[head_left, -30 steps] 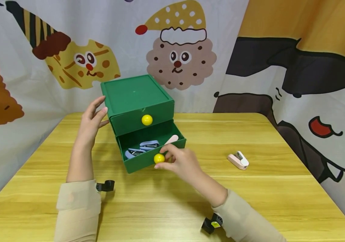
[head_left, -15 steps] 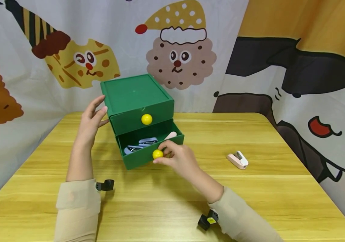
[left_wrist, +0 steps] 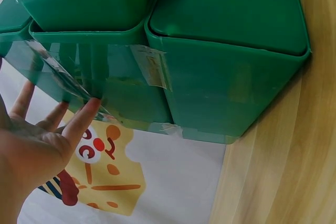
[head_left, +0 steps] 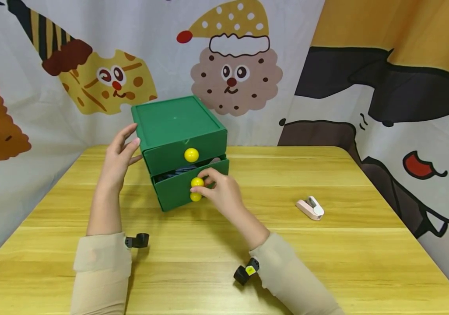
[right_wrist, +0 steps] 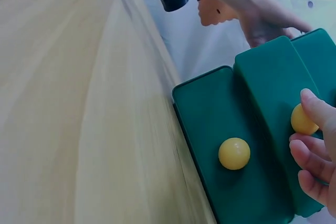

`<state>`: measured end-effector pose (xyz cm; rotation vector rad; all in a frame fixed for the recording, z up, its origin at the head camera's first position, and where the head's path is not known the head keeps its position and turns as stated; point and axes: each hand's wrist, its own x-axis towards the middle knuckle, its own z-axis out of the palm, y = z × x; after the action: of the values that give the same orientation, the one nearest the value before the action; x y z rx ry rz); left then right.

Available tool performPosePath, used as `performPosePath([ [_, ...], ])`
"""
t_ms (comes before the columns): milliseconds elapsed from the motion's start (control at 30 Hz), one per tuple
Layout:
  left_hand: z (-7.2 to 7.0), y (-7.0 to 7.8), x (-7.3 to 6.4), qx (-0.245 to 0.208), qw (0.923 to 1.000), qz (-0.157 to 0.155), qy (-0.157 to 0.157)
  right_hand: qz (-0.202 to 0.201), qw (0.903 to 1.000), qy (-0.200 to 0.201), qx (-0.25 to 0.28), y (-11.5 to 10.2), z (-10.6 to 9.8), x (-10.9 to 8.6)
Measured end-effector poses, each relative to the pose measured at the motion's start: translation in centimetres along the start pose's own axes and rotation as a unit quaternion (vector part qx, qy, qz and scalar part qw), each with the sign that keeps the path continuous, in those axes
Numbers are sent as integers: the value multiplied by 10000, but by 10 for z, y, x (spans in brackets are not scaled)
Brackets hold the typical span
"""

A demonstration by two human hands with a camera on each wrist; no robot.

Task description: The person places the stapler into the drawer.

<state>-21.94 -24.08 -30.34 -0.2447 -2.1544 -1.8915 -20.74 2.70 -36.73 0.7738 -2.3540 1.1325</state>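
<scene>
A green plastic drawer cabinet (head_left: 175,124) with yellow ball knobs stands on the table. Its middle drawer (head_left: 171,192) sticks out a little from the front. My right hand (head_left: 224,192) pinches that drawer's knob (head_left: 197,183) between thumb and fingers. On the cabinet's left side, my left hand (head_left: 117,159) rests with extended fingertips, also seen on the taped wall in the left wrist view. Through the narrow gap above the drawer front, blue staplers (head_left: 181,171) and a pale pink rounded end (head_left: 214,161) show in part. The bottom drawer's knob (right_wrist: 234,153) is untouched.
A small pink and white stapler (head_left: 310,208) lies on the wooden table (head_left: 346,253) to the right of the cabinet. Behind the table hangs a curtain (head_left: 165,78) printed with cartoon figures. A small black camera sits on each wrist.
My right hand has pushed the middle drawer inward, from well out to only slightly out, and its contents are now mostly hidden. The left hand stays on the cabinet's side.
</scene>
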Motion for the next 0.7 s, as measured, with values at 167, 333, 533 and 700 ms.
performPosePath([
  [167,0,0,1,-18,10000,42,-13,290,9994,86,139,1,7,7],
  [333,1,0,1,39,10000,29,-21,391,9989,215,148,3,12,11],
  [533,1,-1,1,-27,10000,33,-16,452,9985,222,204,4,16,12],
  [700,-1,-2,1,-60,10000,6,0,596,9976,61,354,4,15,7],
])
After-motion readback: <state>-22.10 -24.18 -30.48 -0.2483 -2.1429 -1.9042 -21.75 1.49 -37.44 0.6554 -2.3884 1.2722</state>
